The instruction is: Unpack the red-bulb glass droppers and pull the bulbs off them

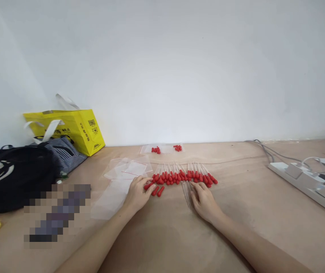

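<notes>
Several droppers (pixel 166 176) with red rubber bulbs and thin clear stems lie in a row, bulbs towards me and stems pointing to the wall. At the row's left end, my left hand (pixel 138 194) is closed, with a red bulb (pixel 148 186) between thumb and fingers. Two loose red bulbs (pixel 160 191) lie just right of it. My right hand (pixel 204 200) rests below the row with curled fingers against a small bunch of clear tubes (pixel 186 194). The exact grip of its fingertips is partly hidden.
Clear zip bags (pixel 128 169) lie on the left; more bags holding red-bulbed droppers (pixel 156 150) are by the wall. A yellow bag (pixel 88 132), striped pouch (pixel 65 157) and black bag (pixel 17 178) stand left, near a blurred-out object (pixel 61 212). A white power strip (pixel 307 185) sits right.
</notes>
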Available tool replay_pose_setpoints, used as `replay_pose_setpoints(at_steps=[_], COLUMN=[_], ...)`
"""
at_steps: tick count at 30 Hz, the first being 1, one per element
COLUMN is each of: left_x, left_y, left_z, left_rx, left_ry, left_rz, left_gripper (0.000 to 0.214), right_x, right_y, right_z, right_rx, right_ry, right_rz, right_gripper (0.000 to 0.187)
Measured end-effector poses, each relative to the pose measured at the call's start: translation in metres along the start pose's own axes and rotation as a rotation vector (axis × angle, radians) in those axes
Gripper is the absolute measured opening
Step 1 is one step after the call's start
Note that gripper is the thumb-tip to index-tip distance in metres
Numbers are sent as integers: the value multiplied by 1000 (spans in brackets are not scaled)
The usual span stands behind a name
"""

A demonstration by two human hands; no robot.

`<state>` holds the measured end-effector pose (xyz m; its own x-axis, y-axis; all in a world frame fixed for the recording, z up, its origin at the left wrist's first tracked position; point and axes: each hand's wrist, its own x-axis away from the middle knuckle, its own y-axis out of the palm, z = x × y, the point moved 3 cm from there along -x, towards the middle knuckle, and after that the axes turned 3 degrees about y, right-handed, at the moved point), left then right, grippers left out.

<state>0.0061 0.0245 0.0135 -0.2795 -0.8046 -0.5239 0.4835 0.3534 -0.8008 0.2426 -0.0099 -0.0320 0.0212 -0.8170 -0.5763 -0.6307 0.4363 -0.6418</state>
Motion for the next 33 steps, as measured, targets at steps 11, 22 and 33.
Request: replay_pose_setpoints(at_steps=[11,22,33], left_x=[-33,-15,26], left_y=[8,-21,-26], left_z=[25,32,52], left_rx=[-342,-353,-107], left_ry=[37,76,435], left_rz=[-135,18,88], left_gripper=[30,19,18], right_x=[-1,-2,-4], right_y=[-4,-7,-29], right_z=[-1,3,-18], right_rx=[-21,-102,43], right_ry=[-1,76,-302], right_rz=[36,60,119], right_gripper=[24,20,32])
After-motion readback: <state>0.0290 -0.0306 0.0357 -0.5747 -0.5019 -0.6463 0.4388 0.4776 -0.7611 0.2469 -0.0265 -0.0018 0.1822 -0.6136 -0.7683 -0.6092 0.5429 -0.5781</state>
